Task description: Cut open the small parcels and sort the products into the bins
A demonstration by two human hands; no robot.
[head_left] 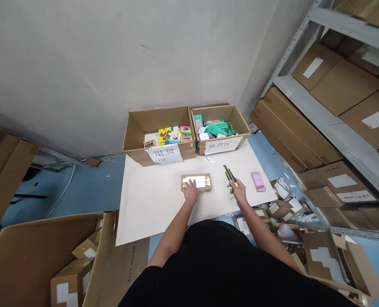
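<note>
A small brown cardboard box point(205, 184), with a white label and shiny clear tape on top, lies on the white table point(144, 196). My left hand point(191, 192) rests on the box's left part, its fingers spread over the label and the near edge. To the right of the box, above the table, my right hand point(239, 192) is closed around a yellow and black box cutter point(230, 176). The cutter's tip points away from me, up and to the left, and is apart from the box.
Two open cartons stand at the table's back: a left carton point(138, 157) with colourful small boxes, and a right carton point(201, 150) with green ones. A pixelated pink item point(258, 181) lies at right. Shelving point(323, 115) with cartons stands right; a large carton point(32, 238) is front left.
</note>
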